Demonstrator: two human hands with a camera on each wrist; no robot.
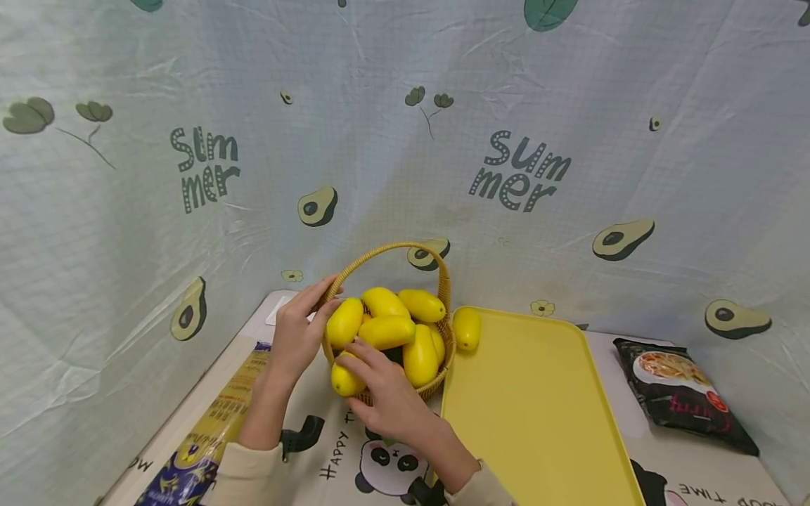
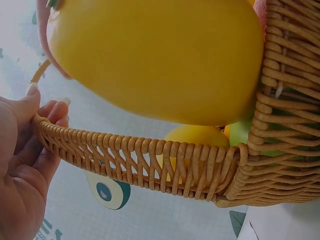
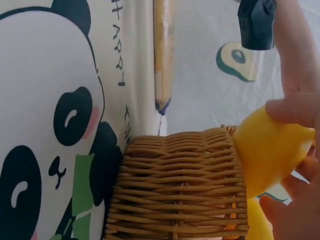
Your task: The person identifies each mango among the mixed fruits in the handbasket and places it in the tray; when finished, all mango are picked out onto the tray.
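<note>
A wicker basket piled with yellow mangoes stands at the middle of the table. My left hand grips the left side of its arched handle; in the left wrist view the thumb and fingers lie around the woven handle. At the basket's near left rim, my right hand holds a mango. The right wrist view has the thumb on one side of this mango and fingers on the other. Green fruit shows low in the basket, mostly hidden by mangoes.
Right of the basket lies a yellow tray, with one mango at its far left corner. A black food packet lies farther right. Along the left side is a long yellow and blue packet. A patterned sheet hangs behind.
</note>
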